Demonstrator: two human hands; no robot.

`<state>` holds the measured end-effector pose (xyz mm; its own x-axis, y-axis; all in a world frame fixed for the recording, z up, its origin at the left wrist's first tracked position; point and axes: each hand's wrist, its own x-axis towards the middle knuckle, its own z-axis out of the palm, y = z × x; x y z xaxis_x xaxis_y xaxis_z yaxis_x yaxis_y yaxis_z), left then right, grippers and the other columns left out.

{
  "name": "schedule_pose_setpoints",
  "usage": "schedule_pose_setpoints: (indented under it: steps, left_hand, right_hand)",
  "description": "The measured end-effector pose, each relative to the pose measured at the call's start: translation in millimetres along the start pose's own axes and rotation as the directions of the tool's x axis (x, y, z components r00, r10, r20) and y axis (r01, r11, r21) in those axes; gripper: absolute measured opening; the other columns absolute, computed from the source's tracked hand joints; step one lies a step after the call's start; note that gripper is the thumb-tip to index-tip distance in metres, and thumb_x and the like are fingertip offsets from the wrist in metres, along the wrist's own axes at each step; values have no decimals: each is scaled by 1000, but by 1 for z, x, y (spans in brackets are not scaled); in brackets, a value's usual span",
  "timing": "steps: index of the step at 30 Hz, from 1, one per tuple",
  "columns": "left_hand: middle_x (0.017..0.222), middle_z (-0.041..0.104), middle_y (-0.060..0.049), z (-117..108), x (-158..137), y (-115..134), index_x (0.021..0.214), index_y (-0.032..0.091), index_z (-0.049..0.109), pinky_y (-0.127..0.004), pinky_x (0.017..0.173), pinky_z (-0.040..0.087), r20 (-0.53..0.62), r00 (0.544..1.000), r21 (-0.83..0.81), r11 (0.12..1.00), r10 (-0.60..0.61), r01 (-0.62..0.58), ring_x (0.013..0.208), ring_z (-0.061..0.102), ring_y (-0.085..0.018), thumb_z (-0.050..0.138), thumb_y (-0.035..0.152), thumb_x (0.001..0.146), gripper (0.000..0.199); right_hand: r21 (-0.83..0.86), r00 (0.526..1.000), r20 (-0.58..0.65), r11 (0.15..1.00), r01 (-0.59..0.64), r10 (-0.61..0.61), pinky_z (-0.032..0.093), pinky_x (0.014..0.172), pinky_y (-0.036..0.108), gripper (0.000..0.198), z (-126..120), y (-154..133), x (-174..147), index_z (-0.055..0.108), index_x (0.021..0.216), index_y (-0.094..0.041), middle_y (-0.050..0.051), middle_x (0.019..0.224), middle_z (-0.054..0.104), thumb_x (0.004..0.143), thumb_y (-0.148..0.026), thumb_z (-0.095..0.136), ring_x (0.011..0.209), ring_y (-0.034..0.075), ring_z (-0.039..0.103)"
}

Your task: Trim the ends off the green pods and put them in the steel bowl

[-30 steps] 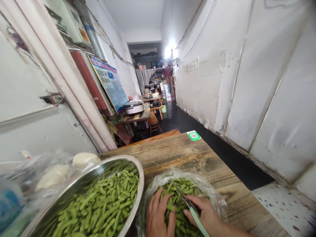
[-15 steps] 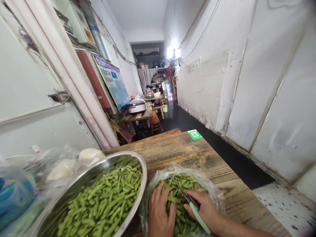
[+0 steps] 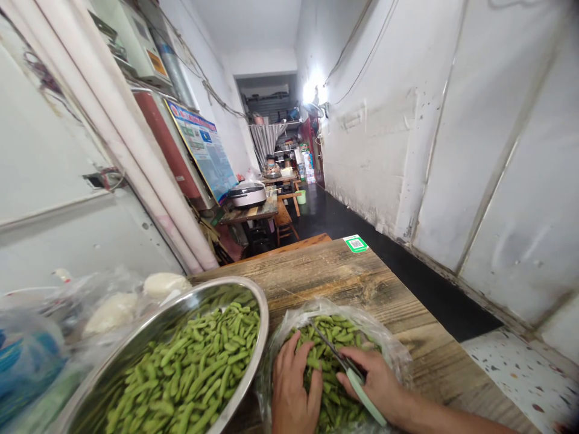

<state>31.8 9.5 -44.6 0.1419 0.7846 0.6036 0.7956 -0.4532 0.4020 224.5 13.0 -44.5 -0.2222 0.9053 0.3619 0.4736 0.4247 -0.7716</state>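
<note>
"Green pods (image 3: pixel 333 395) fill our clear plastic bag (image 3: pixel 400 357), open on the counter (image 3: pixel 294 268) just to the right of the basin (image 3: pixel 266 319). Where do we have our hands?"

"Both are at the bag. Our left hand (image 3: pixel 294 386) rests over the pods, fingers spread. One pod shows between forefinger and thumb, but we cannot tell whether they pinch it."

"And our right hand (image 3: pixel 375 383)?"

"We have it wrapped round the mint handle of the scissors (image 3: pixel 360 393). Their dark blades slant over the pods, points towards the bag's far rim. How far apart the blades stand, we cannot make out."

"What has just changed?"

"Very little. Against a second ago our view has swung slightly, so the basin and the sticker (image 3: pixel 356 243) sit a touch differently before us. Both hands have kept their places in the bag, and the scissors lie at nearly the same slant."

"So what do we make of that for the work?"

"We would call it a pause, or a movement too small to catch. The heap (image 3: pixel 190 374) in the basin looks the same as it did, and we see no pod lifted clear of the bag."
</note>
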Motion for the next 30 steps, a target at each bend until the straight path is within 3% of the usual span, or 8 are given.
schedule_pose_setpoints:
  steps: [20, 26, 28, 30]
  left_hand:
    - [134, 50, -12, -1, -1, 1, 121, 21, 56, -46, 98, 44, 10, 1000, -11, 1000, -5, 5, 124, 46, -27, 51, 19, 83, 38]
    - [139, 46, -13, -5, 4, 12, 118, 22, 61, -52, 99, 37, -23, 999, 160, 986, 46, -41, 128, 39, -33, 57, 29, 83, 36]
    - [132, 52, -12, -9, 12, 20, 109, 24, 66, -54, 97, 36, -40, 999, 218, 976, 35, -25, 122, 44, -33, 55, 29, 84, 27]
    - [114, 63, -11, -13, 26, 26, 99, 24, 70, -51, 93, 39, -27, 1000, 202, 979, 2, 3, 109, 54, -30, 52, 29, 87, 22]
  right_hand:
    - [-1, 1000, 9, 1000, 3, -3, 42, 51, 20, 16, -1, -4, 0, 68, 83, -15, 1, 61, 62, 73, -25, 59, 53, 12, 49]
    - [8, 994, 96, 999, -51, 50, 42, 53, 20, 17, -5, -5, 4, 69, 84, -15, 0, 63, 63, 70, -22, 62, 55, 12, 52]
    - [23, 987, 131, 995, -102, 98, 41, 52, 20, 18, -10, -2, 9, 70, 86, -16, 0, 63, 63, 72, -23, 61, 55, 13, 53]
    - [47, 980, 141, 988, -150, 142, 43, 55, 21, 20, -17, 0, 15, 70, 90, -16, 1, 68, 66, 75, -25, 61, 60, 15, 57]
